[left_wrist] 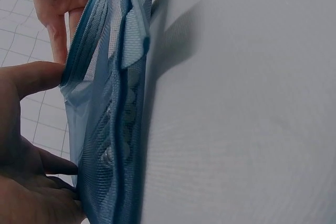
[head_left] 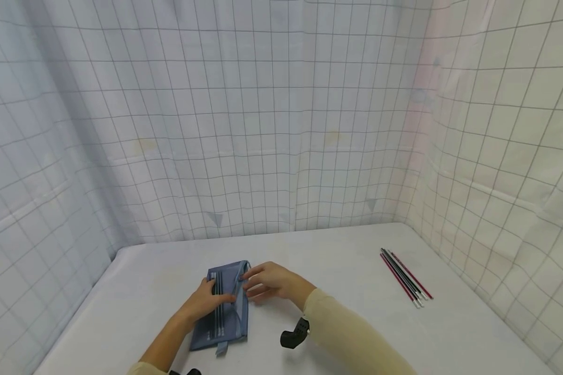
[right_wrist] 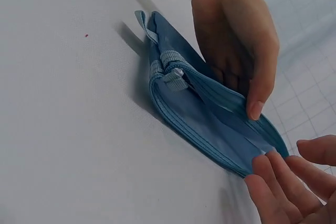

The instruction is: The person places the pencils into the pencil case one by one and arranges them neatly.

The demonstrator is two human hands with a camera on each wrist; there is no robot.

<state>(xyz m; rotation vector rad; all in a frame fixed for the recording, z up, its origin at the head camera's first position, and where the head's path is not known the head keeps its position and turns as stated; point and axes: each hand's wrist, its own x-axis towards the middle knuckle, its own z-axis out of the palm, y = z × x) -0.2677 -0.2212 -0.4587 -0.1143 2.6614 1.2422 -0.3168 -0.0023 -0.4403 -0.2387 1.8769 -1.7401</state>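
A blue mesh zip pencil case [head_left: 230,325] lies on the table, several dark pencils [head_left: 219,312] showing through its top. My left hand [head_left: 205,302] holds the case from above, its thumb at the zipped edge and its fingers bent against the mesh panel. In the right wrist view the zip [right_wrist: 184,129] is undone and the mouth gapes, with the zip pull [right_wrist: 177,80] at one end. My right hand [head_left: 269,281] is at the case's right side, fingers loosely spread, fingertips [right_wrist: 262,163] right at the far end of the mouth. Nothing shows in its grasp.
Several red, black and white pencils [head_left: 405,278] lie in a loose bunch on the right of the white table [head_left: 328,271]. Grid-patterned white curtains [head_left: 272,130] close off the back and both sides. A fabric tab [head_left: 222,348] sticks out from the case's near end.
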